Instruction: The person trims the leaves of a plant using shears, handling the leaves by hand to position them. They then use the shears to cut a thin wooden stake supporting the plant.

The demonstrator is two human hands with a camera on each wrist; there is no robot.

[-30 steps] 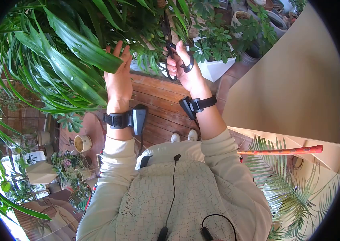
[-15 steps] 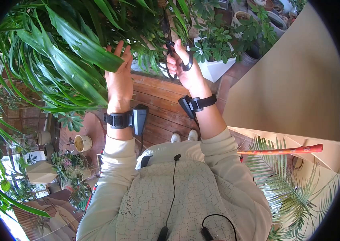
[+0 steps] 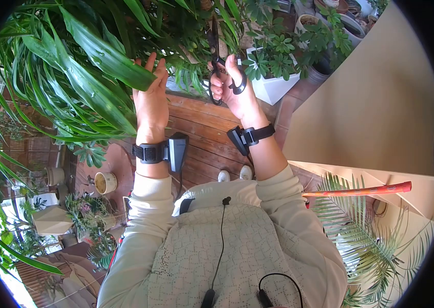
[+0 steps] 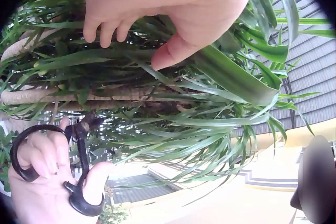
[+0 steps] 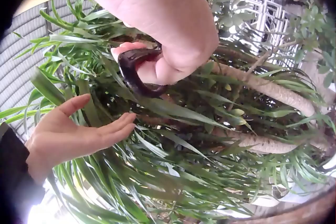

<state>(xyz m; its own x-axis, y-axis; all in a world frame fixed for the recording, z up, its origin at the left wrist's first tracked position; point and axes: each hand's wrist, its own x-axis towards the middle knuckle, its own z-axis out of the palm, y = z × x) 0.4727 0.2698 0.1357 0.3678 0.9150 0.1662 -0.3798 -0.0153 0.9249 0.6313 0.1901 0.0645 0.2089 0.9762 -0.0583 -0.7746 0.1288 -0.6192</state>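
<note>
The left hand (image 3: 151, 105) is raised at the long-leaved plant, fingers extended and thumb apart in the left wrist view (image 4: 173, 3); a broad green leaf (image 3: 132, 77) lies across its fingers. Beside it, the right hand (image 3: 242, 100) grips black scissors (image 3: 215, 43), thumb through one loop and fingers in the other. The handles stand spread in the left wrist view (image 4: 81, 155), with the blades pointing toward a pale stem (image 4: 47, 96). Leaves partly hide the blade tips. In the right wrist view, the right hand (image 5: 163, 24) covers most of the scissors.
A white planter (image 3: 276, 88) with a small leafy plant stands to the right of the scissors. Wooden decking (image 3: 201, 126) lies below the hands, and a large beige panel (image 3: 371, 102) rises on the right. A red-orange pole (image 3: 381, 191) sticks out beside the right sleeve.
The scissor handles have spread wider, the finger loop shifting left and down. The right hand has dropped slightly, while the left hand has barely moved.
</note>
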